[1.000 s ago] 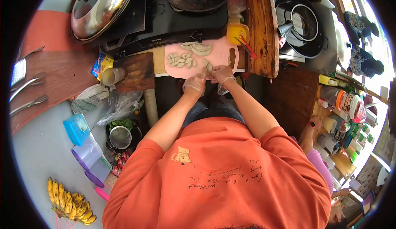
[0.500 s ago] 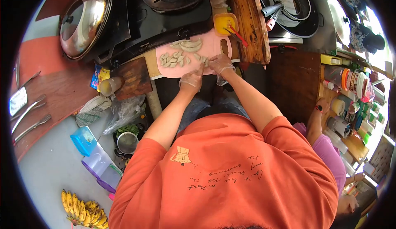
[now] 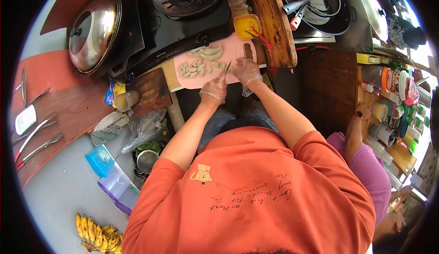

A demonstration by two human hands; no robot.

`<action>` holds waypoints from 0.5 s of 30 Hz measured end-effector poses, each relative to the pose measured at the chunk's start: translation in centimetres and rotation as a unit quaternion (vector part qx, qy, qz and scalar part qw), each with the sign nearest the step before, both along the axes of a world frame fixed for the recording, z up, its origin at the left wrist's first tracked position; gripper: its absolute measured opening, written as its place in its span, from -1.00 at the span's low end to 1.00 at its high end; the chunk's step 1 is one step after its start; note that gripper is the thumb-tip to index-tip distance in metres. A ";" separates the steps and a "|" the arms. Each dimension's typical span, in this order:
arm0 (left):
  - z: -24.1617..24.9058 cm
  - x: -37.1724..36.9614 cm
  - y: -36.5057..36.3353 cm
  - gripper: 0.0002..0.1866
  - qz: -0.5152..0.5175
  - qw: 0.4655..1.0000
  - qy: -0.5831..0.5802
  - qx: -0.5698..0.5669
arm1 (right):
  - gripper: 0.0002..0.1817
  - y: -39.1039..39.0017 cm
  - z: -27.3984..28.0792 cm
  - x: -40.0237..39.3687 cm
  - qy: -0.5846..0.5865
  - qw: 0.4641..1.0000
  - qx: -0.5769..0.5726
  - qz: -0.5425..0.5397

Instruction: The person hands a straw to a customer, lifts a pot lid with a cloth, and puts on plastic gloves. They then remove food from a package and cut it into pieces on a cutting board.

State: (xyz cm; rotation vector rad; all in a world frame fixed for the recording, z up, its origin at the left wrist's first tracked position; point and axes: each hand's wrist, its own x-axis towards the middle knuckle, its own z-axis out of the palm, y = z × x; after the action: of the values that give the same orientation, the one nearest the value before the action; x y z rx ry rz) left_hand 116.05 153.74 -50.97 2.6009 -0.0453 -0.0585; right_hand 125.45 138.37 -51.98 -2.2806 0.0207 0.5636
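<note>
On a pink cutting board (image 3: 185, 81) lie small, pale, dough-like cut pieces (image 3: 193, 68) and several longer pale strips (image 3: 211, 51). My left hand (image 3: 215, 89), in a clear plastic glove, is closed at the board's near edge. A small knife (image 3: 228, 65) sticks up from its fingers, its handle hidden in the grip. Beside it, my right hand (image 3: 249, 71), gloved too, bends its fingers over the board's right part. A pale bit seems pinched at its fingertips, mostly hidden.
A black gas stove (image 3: 192, 29) stands behind the board, with a yellow tub (image 3: 247, 26) to its right. Pans (image 3: 322, 2) sit further right. Utensils (image 3: 34, 130) lie on the left counter. Another person's arm (image 3: 354, 130) is at the right, near shelved jars (image 3: 398, 87).
The camera view has shifted slightly. The knife blade now shows more plainly between my hands, and my right hand's fingers are more bent and a little further from the left hand.
</note>
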 end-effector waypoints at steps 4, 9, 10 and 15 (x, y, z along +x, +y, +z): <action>-1.8 -0.3 -0.9 -0.54 0.017 0.999 0.043 0.023 | -0.53 -0.2 -1.1 -1.0 0.022 1.000 -0.013 0.001; -3.9 -0.7 -1.7 -0.47 -0.011 0.997 0.053 0.057 | -0.60 0.3 -1.9 -1.4 0.028 0.999 0.021 -0.012; -4.0 -0.3 -1.8 -0.46 -0.022 0.996 0.066 0.057 | -0.61 0.2 -1.9 -1.2 0.030 0.999 0.011 -0.011; -1.9 1.1 -1.3 -0.58 0.062 0.997 0.054 -0.013 | -0.65 -0.5 -2.6 -0.1 0.019 1.000 0.009 0.022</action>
State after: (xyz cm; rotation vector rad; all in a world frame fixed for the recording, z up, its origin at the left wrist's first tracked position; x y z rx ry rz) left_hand 117.16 152.48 -52.91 2.5637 0.1515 -0.1515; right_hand 125.31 137.82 -54.55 -2.2582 -0.0153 0.6275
